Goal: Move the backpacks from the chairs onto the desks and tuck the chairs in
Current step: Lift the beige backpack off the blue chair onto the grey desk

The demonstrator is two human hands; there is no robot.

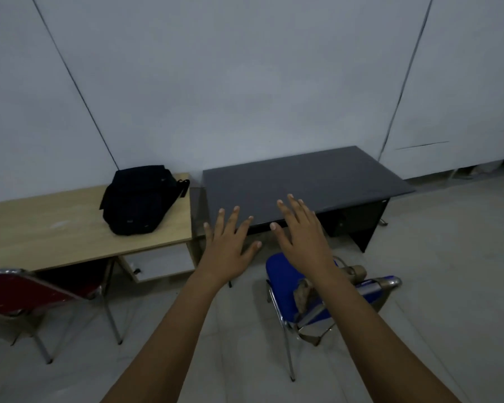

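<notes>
A black backpack lies on the light wooden desk at the left. To its right stands a dark grey desk with a bare top. A blue chair stands in front of the grey desk, pulled out, with a tan item on its seat, partly hidden by my right forearm. A red chair sits at the wooden desk, its seat partly under the top. My left hand and my right hand are stretched forward with fingers spread, holding nothing, above the blue chair and the grey desk's front edge.
A pale wall runs behind both desks. A white drawer unit hangs under the wooden desk's right end. Pale tiled floor spreads to the right of the grey desk and around the chairs.
</notes>
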